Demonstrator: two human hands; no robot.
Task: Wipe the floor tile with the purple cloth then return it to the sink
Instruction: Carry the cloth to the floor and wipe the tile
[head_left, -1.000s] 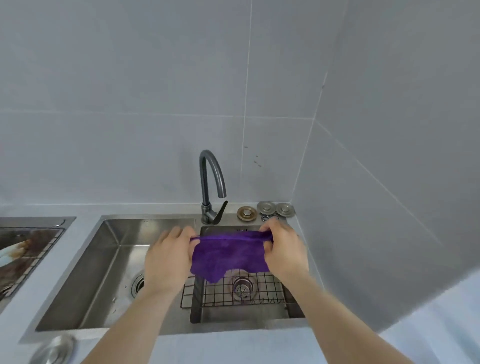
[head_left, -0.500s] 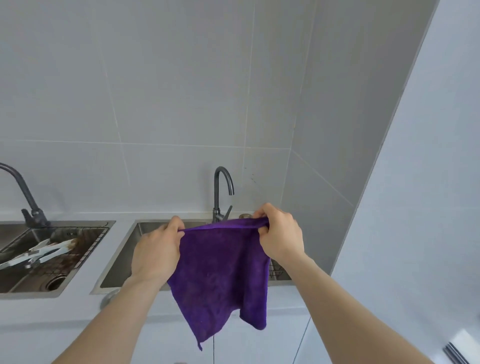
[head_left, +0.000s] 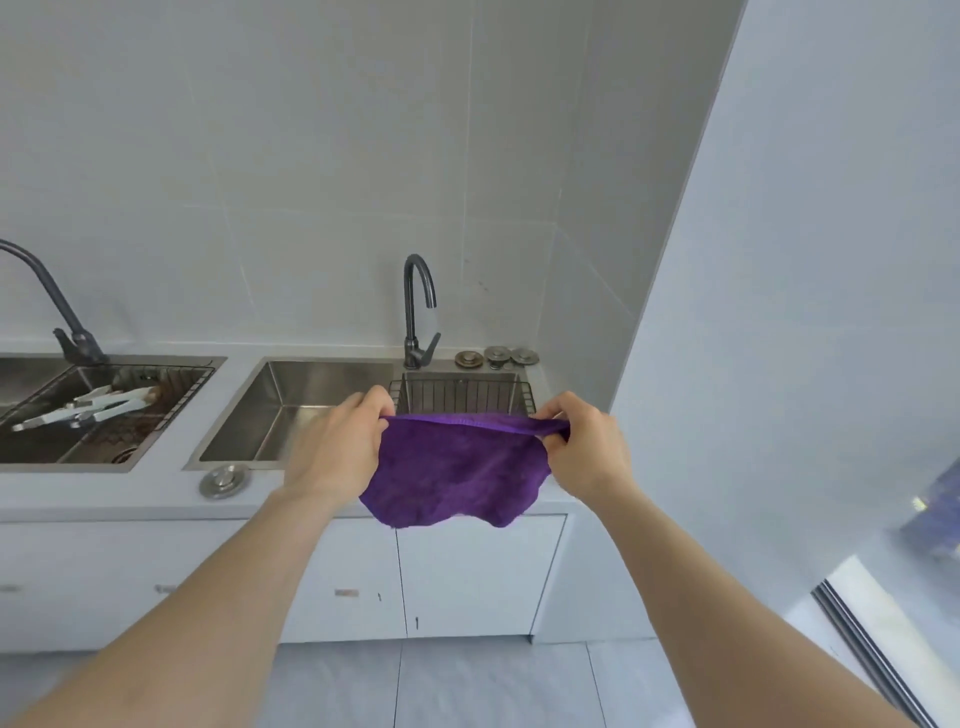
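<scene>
A: How is the cloth (head_left: 457, 470) held, and where?

B: It is pinched at its two top corners, one by the left hand (head_left: 336, 446) and one by the right hand (head_left: 587, 448), at the centre of the frame. The top hem is drawn nearly straight between them and the rest is left hanging in a loose curve. It is seen in front of the counter (head_left: 130, 496) edge, touching nothing but the hands.

A: Why is it spread like that?

B: By a judgement only: a cloth held open by its corners can be checked, folded or laid flat on a tile. The floor (head_left: 493, 686) is seen along the lower edge of the frame, well below the cloth, so wiping has probably not been begun.

A: And the grip on each side?

B: On both sides the fingers are closed together on the fabric, with the hem gathered between thumb (head_left: 375, 401) and forefinger. Nothing else is held or touched by either hand.

A: Where is the sink (head_left: 291, 410) it must be returned to?

B: Behind the cloth, left of centre, with a wire rack (head_left: 462, 395) over its right part and a dark tap (head_left: 418, 312) behind. A second sink is seen at the far left.
</scene>
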